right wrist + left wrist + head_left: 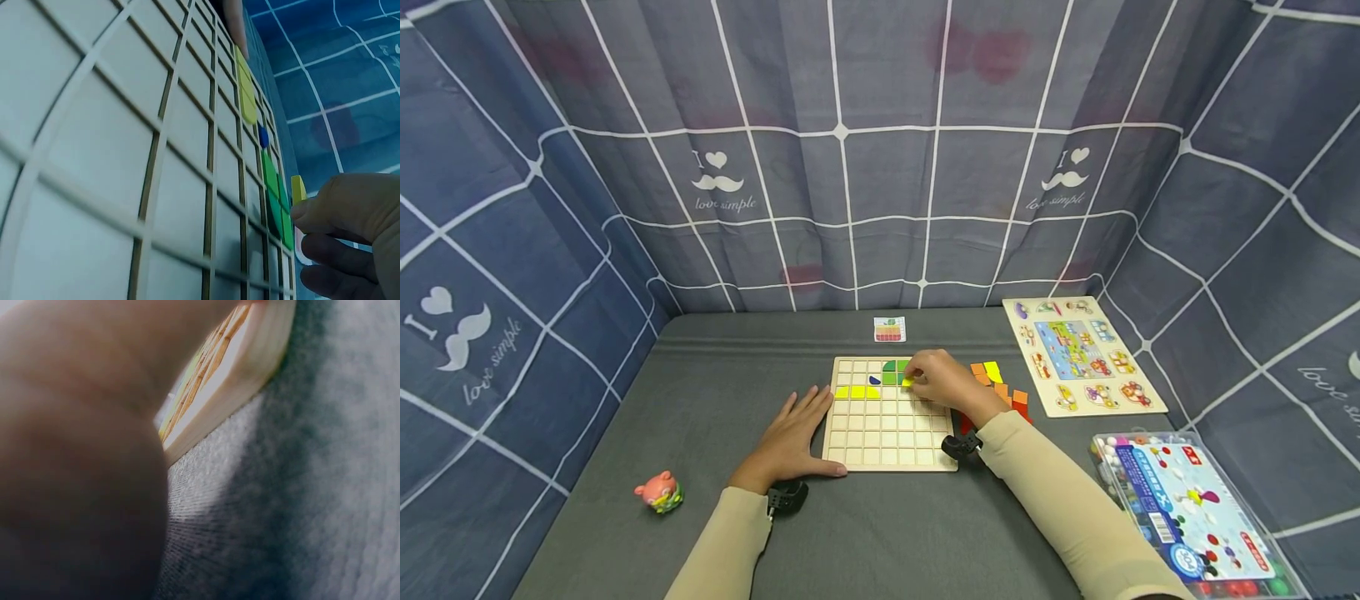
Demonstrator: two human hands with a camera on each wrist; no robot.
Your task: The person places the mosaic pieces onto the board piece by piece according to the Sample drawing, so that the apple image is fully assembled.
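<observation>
A wooden grid board (880,442) lies on the grey cloth in the middle. Several green pieces (890,378) fill cells near its top edge, a small blue piece (874,380) lies to their left, and a row of yellow pieces (857,392) runs along the upper left. With thumb and fingers my right hand (943,383) pinches a yellow piece (298,189), held over the board beside the green ones. My left hand (792,437), fingers spread, rests against the board's left edge, its thumb at the lower left corner.
Orange, red and yellow pieces (1000,389) lie right of the board, partly behind my right wrist. A small picture card (890,329) lies beyond it. Farther right are a picture puzzle board (1026,333) and a clear box (1198,508); a pig toy (660,492) stands left.
</observation>
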